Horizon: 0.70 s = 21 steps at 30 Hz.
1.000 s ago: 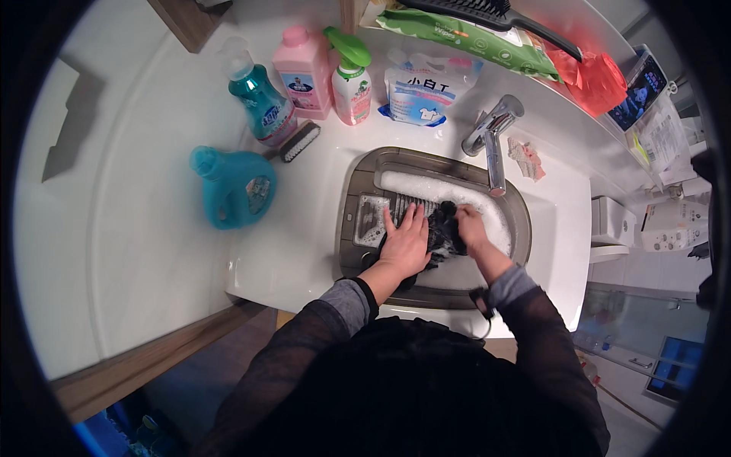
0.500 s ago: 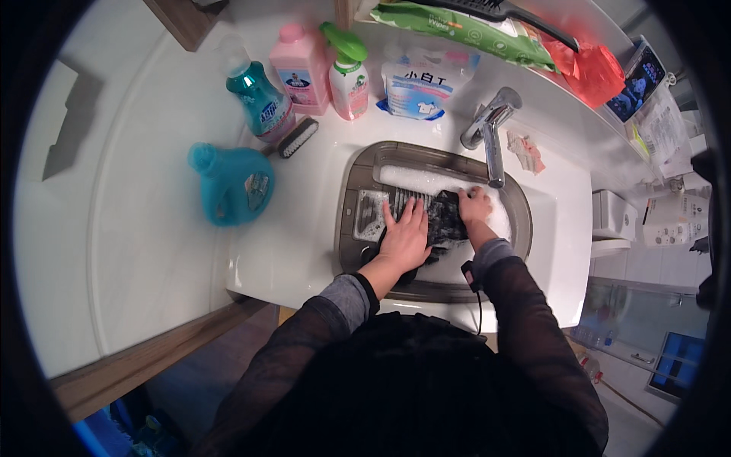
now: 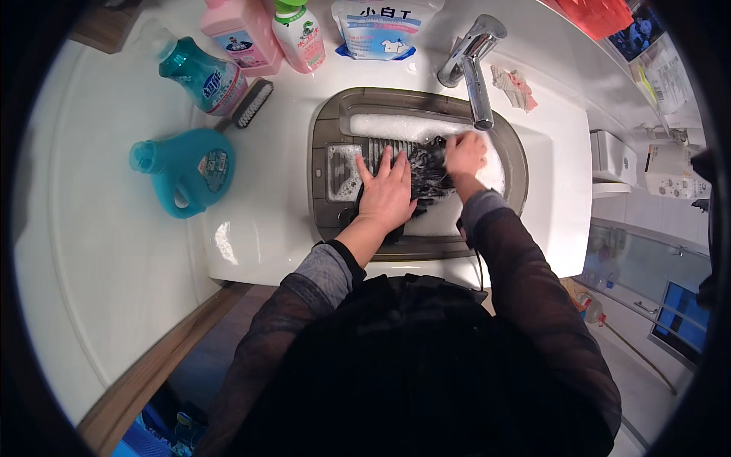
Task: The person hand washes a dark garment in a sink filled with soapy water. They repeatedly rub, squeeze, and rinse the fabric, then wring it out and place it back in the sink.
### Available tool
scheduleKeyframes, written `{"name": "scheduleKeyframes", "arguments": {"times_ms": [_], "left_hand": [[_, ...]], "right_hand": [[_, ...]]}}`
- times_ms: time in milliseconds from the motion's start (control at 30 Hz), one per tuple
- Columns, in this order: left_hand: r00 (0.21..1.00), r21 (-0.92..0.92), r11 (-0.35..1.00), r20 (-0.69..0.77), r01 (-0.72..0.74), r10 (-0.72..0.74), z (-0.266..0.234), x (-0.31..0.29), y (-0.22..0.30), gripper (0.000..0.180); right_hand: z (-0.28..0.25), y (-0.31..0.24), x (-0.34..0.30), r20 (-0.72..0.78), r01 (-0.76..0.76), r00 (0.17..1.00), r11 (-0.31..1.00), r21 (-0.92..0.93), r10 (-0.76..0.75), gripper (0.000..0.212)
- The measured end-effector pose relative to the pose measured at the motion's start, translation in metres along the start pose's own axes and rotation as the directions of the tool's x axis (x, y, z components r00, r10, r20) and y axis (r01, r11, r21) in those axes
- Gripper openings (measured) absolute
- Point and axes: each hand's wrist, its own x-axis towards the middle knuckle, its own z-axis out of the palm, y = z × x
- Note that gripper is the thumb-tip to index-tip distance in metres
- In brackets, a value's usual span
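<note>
A grey see-through basin (image 3: 321, 126) with a ridged washboard (image 3: 378, 145) built into it sits in the white sink (image 3: 539, 221). Wet black cloth (image 3: 431, 169), streaked with suds, lies over the ridges, and white foam (image 3: 396, 126) fills the basin around it. My left hand (image 3: 387, 195) lies flat on the cloth at the washboard, fingers spread. At the cloth's right end my right hand (image 3: 466, 156) has its fingers curled down and closed on the fabric. Its fingertips are partly hidden in the suds.
A chrome faucet (image 3: 478, 72) reaches over the basin's back right, close to my right hand. Left stand a teal jug (image 3: 186, 171), a green bottle (image 3: 199, 75), a pink bottle (image 3: 242, 36), a spray bottle (image 3: 299, 38) and a scrub brush (image 3: 253, 103). A detergent pouch (image 3: 384, 30) is behind.
The whole view has shifted, so the sink and bottles appear higher and further left. My right hand has curled more tightly over the cloth's end; my left hand stays flat on it.
</note>
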Motion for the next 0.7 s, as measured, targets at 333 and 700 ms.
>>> {"name": "scheduleKeyframes", "arguments": {"times_ms": [333, 700], "left_hand": [[1.0, 0.019, 1.0, 0.001, -0.009, 0.009, 0.001, -0.001, -0.001, 0.077], [1.0, 0.017, 1.0, 0.011, -0.006, 0.006, 0.001, -0.001, 0.0, 0.076]], "right_hand": [[-0.071, -0.014, -0.091, 0.336, 0.386, 0.837, 0.901, 0.2, -0.433, 0.022], [-0.011, -0.002, 0.001, 0.243, -0.229, 0.945, 0.973, 0.022, 0.217, 0.045]]}}
